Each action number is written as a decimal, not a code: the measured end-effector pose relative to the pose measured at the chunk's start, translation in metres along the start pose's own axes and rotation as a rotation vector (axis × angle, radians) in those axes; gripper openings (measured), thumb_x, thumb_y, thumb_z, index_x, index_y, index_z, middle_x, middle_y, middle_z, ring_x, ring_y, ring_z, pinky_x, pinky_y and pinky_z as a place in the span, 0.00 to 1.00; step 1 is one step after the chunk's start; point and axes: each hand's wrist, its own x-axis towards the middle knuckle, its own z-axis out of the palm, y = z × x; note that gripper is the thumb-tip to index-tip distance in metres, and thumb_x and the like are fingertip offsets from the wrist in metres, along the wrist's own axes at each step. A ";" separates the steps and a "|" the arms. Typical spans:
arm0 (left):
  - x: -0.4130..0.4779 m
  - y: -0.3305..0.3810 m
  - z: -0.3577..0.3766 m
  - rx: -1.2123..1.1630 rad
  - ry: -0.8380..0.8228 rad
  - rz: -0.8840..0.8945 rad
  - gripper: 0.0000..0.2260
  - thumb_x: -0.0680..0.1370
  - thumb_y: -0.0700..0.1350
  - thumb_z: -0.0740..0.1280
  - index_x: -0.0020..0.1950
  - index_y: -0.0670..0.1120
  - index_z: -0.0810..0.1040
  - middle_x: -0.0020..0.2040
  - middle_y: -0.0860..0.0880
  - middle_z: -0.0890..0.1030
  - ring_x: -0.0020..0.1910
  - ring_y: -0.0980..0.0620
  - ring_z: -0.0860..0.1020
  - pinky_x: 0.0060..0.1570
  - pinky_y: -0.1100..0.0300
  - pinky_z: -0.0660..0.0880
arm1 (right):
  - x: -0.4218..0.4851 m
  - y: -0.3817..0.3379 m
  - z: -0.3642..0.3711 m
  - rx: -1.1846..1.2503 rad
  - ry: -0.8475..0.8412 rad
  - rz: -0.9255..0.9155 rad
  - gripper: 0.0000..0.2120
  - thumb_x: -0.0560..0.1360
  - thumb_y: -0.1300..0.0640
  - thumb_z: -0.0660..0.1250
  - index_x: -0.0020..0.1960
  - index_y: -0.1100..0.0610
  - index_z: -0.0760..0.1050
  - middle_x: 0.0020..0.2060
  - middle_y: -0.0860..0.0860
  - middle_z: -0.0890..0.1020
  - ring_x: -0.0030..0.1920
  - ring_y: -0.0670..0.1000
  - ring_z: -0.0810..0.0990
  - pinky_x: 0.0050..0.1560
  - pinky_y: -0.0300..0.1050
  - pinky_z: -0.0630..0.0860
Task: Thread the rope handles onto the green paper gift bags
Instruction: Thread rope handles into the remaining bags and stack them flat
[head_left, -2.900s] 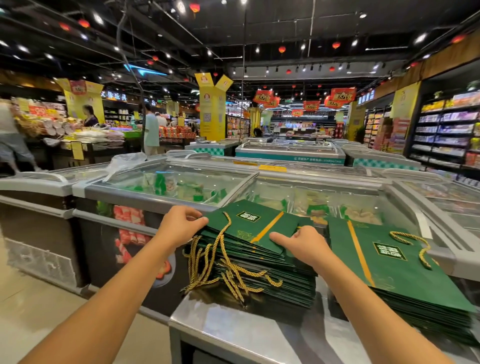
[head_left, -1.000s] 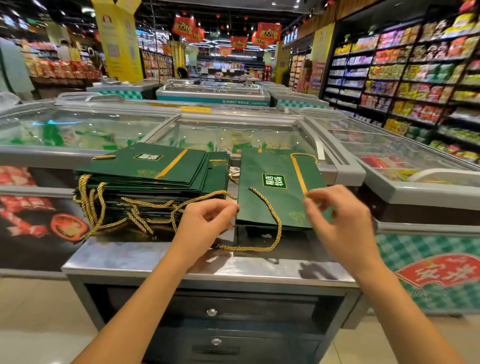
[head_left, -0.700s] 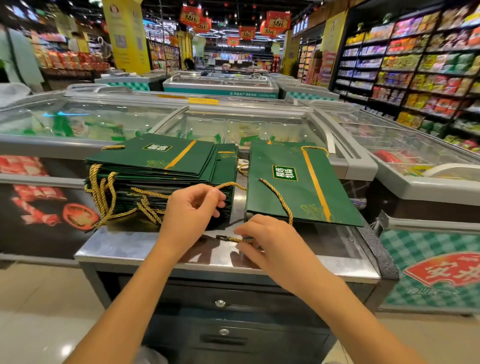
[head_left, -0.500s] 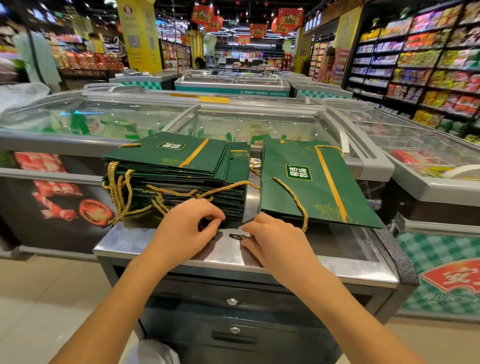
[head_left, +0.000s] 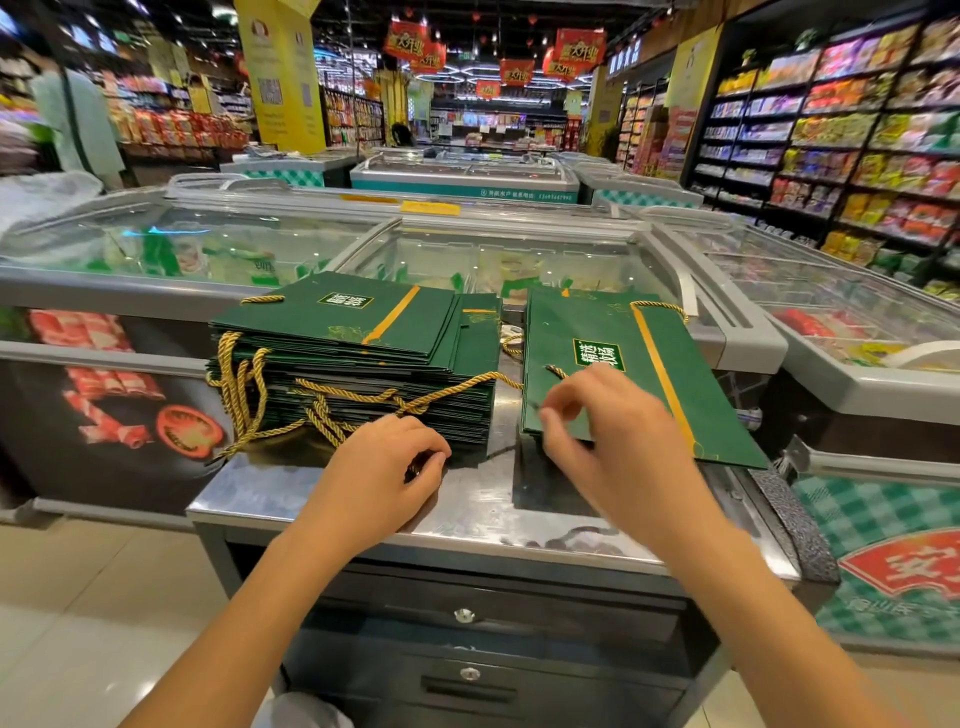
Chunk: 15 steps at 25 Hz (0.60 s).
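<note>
Stack of flat green paper gift bags (head_left: 353, 353) sits left on the steel table (head_left: 291, 488). Left hand (head_left: 384, 467) pinches the gold twisted rope handle (head_left: 363, 397). Right hand (head_left: 608, 441) is blurred, its grip unclear, over 1 separate green bag (head_left: 582, 317). Best to steady that bag and feed the rope tip straight through.

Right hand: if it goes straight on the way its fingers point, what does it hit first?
Probably the gold rope end lying on the right-hand green bag, just past the fingertips of the right hand. Beyond it comes the bag stack. The hand is blurred, so its height is unclear.
</note>
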 end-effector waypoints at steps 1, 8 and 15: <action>0.002 0.004 -0.001 -0.006 0.019 0.003 0.06 0.80 0.45 0.67 0.53 0.51 0.83 0.46 0.58 0.81 0.46 0.56 0.77 0.49 0.54 0.77 | 0.006 0.011 -0.008 0.010 0.032 0.021 0.05 0.79 0.55 0.66 0.48 0.55 0.77 0.43 0.47 0.77 0.43 0.48 0.75 0.43 0.39 0.71; 0.039 0.058 0.002 -0.229 0.102 0.049 0.06 0.80 0.41 0.67 0.52 0.47 0.83 0.44 0.56 0.81 0.39 0.59 0.77 0.41 0.65 0.73 | 0.024 0.067 -0.014 0.103 -0.302 0.312 0.06 0.84 0.53 0.60 0.50 0.53 0.70 0.44 0.56 0.83 0.36 0.52 0.78 0.39 0.53 0.72; 0.050 0.072 0.013 -0.324 0.034 -0.126 0.11 0.81 0.45 0.66 0.62 0.45 0.80 0.49 0.53 0.81 0.45 0.56 0.79 0.49 0.54 0.79 | -0.030 0.056 -0.013 0.098 -0.189 0.192 0.05 0.84 0.55 0.59 0.50 0.55 0.70 0.38 0.48 0.76 0.37 0.49 0.72 0.40 0.49 0.65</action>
